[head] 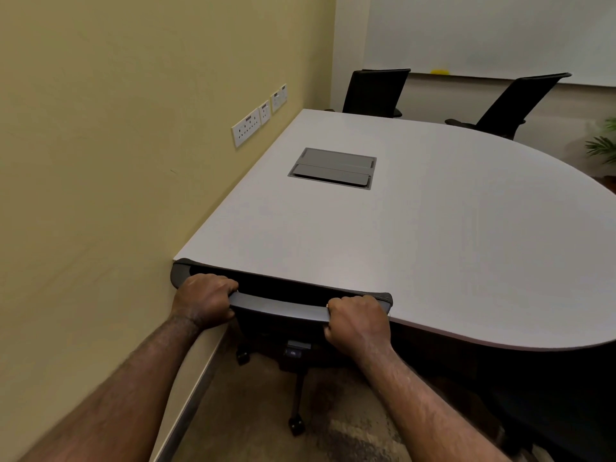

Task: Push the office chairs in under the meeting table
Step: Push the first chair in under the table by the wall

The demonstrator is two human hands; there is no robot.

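Note:
A black office chair (280, 303) stands in front of me with the top of its backrest against the near edge of the light grey meeting table (450, 235). My left hand (205, 300) grips the left end of the backrest's top rail. My right hand (358, 323) grips the right end of the same rail. The chair's seat is hidden below the tabletop; its base and castors (296, 425) show beneath. Two more black chairs stand at the far side: one (375, 91) upright near the table edge, the other (513, 101) leaning and angled away.
A yellow wall (100, 161) with sockets (246, 126) runs tight along the table's left side. A grey cable hatch (333, 168) sits in the tabletop. A whiteboard (500, 31) hangs on the far wall, and a plant (603, 145) stands at the right. Patterned carpet covers the floor.

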